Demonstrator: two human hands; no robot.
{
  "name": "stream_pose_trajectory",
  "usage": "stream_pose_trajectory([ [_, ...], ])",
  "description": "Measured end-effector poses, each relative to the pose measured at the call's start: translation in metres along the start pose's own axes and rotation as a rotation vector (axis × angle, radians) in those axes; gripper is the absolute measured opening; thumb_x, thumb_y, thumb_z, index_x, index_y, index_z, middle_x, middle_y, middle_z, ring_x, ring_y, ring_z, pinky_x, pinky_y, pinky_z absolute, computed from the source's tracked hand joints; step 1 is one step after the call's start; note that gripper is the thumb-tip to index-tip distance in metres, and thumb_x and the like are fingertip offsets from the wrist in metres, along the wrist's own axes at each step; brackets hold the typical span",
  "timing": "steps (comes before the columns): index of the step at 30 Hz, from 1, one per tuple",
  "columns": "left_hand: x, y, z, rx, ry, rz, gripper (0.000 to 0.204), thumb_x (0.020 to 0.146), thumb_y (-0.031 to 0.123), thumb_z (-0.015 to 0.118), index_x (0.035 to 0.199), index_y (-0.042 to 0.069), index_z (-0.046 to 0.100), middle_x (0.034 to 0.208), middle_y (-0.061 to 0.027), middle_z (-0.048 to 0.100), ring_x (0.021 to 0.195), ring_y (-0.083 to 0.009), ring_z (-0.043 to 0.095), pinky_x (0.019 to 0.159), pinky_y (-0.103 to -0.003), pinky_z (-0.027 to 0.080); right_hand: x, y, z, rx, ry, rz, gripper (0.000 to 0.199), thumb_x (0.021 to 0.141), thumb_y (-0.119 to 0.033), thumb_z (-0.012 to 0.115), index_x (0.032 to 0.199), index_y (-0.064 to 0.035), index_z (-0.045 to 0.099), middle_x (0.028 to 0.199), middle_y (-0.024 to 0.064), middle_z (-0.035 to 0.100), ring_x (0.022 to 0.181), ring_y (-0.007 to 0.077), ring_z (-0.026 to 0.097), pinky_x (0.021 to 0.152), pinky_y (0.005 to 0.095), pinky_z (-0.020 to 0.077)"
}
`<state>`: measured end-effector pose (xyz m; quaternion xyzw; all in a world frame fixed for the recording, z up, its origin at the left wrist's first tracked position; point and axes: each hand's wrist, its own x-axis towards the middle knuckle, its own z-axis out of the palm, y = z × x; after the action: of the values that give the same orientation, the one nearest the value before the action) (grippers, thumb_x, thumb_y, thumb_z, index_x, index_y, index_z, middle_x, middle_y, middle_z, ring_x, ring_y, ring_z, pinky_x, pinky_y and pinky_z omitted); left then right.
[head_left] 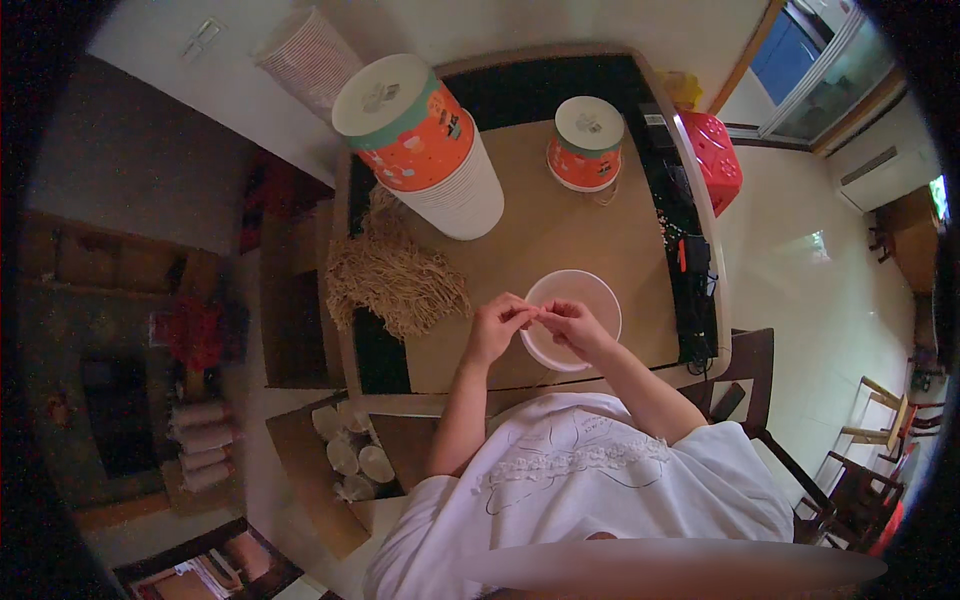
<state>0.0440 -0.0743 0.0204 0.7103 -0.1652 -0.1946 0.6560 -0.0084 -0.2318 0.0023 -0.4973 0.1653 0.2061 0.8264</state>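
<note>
My left hand [498,328] and my right hand [575,327] meet fingertip to fingertip over the near left part of a white round paper bucket [600,298], whose open top faces up. Both hands are closed in a pinch; anything between the fingertips is too small to make out. To the left lies a loose heap of tan twisted cords [395,275]. Behind it rises a tall stack of upside-down paper buckets [430,150], the top one orange and green. Farther right stands a shorter upside-down orange bucket [585,160], with a bit of cord at its base.
A brown cardboard sheet [540,225] covers much of the table. Black cables and small devices [693,260] line the right edge, beside a red plastic stool [712,160]. Another stack of white buckets [308,60] stands back left. An open carton [310,470] holding pale round things sits below left.
</note>
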Motion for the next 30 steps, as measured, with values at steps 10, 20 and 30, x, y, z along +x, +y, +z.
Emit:
stream_pose_trajectory([
  [10,0.003,-0.011,0.011,0.335,0.168,0.124,0.010,0.077,0.006,0.056,0.070,0.000,0.050,0.067,-0.0092,0.051,0.058,-0.0184,0.050,0.052,-0.029,0.040,0.002,0.004,0.010,-0.212,0.178,-0.298,0.018,0.076,-0.012,0.063,0.090,-0.0050,0.054,0.068,-0.0029,0.051,0.060,0.0039,0.044,0.050,0.0185,0.0350],
  [20,0.007,-0.014,0.014,0.432,0.170,0.212,0.014,0.080,0.009,0.051,0.070,0.000,0.048,0.067,-0.0123,0.049,0.062,-0.0277,0.049,0.055,-0.035,0.038,0.005,0.009,0.015,-0.276,0.269,-0.432,0.009,0.077,-0.010,0.062,0.081,-0.0031,0.057,0.065,-0.0039,0.050,0.060,0.0033,0.043,0.054,0.0188,0.0365],
  [30,0.008,-0.021,0.014,0.472,0.192,0.193,0.018,0.081,0.011,0.050,0.068,-0.001,0.046,0.067,-0.0145,0.050,0.063,-0.0302,0.051,0.055,-0.037,0.039,0.005,0.010,0.019,-0.376,0.314,-0.534,0.008,0.076,-0.008,0.062,0.080,-0.0029,0.058,0.059,-0.0066,0.044,0.053,0.0017,0.036,0.046,0.0177,0.0291],
])
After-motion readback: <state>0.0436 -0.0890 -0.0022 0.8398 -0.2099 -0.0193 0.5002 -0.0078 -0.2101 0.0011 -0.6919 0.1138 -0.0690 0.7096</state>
